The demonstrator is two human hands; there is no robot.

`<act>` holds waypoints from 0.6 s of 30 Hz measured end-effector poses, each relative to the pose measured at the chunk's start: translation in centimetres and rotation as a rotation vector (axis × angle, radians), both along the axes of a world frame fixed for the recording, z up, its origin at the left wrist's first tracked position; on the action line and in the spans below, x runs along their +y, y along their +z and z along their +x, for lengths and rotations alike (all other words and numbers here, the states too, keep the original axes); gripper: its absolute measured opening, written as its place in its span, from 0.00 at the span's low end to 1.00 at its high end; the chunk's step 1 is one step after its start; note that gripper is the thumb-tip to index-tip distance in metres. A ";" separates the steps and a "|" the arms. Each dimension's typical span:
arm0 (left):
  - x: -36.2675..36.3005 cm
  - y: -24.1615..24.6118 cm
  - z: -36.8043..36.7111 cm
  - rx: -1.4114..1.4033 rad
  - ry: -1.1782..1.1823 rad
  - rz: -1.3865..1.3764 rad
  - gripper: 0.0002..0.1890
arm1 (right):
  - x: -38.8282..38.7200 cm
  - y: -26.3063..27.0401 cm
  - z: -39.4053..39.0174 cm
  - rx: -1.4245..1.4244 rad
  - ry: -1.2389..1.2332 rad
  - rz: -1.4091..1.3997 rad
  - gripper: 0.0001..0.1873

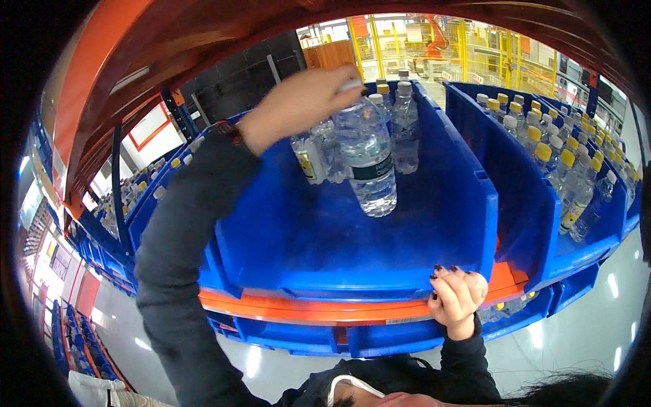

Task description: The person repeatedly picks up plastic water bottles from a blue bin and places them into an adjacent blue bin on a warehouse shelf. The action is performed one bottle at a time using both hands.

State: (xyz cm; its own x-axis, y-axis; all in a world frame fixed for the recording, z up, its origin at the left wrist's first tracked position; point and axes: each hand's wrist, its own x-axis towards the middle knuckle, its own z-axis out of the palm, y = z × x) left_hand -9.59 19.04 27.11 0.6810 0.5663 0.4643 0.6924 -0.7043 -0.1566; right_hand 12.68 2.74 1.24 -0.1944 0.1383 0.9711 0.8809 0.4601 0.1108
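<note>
My left hand reaches over a blue plastic bin, its fingers closed on the white cap of a clear plastic bottle with a dark green label. The bottle hangs slightly tilted; whether its base touches the bin floor I cannot tell. Behind and beside it several clear bottles stand, among them one with a yellow-green label and one with a grey cap. My right hand rests at the bin's front edge near its right corner, fingers curled over the rim. Nothing else shows in that hand.
Right of this bin, another blue bin holds many bottles with yellow or white caps. More bottles fill bins at the left. An orange rack beam runs under the bins, with lower bins beneath. Red-brown rack beams arch overhead; yellow fencing stands beyond.
</note>
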 end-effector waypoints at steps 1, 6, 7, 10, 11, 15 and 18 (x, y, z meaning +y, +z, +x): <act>1.1 -0.8 1.2 0.012 0.033 0.008 0.19 | 0.0 0.0 0.0 -0.001 -0.002 -0.002 0.09; 6.0 -4.3 6.0 0.064 0.039 0.047 0.21 | 0.0 -0.3 0.2 -0.011 -0.010 0.002 0.07; 6.9 -4.9 6.8 0.052 0.030 0.057 0.21 | -0.1 -0.3 0.2 -0.011 -0.013 -0.002 0.07; 9.2 -6.8 8.9 0.073 0.067 0.079 0.19 | -0.1 -0.4 0.3 -0.016 -0.019 -0.020 0.09; 9.9 -7.4 9.4 0.085 0.064 0.104 0.19 | -0.1 -0.4 0.3 -0.014 -0.027 -0.026 0.09; 12.2 -9.7 10.9 0.022 0.070 0.170 0.18 | -0.2 -0.3 0.3 -0.029 -0.033 -0.029 0.09; 12.5 -10.3 11.2 -0.037 0.101 0.120 0.18 | -0.1 -0.2 0.1 -0.005 -0.027 -0.020 0.08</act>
State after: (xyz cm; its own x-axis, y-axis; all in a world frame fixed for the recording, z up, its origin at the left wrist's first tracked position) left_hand 1.64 31.52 16.76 0.6044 0.5700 0.5566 0.7658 -0.6082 -0.2087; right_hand 12.76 2.61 1.06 -0.1950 0.1625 0.9673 0.8923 0.4387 0.1062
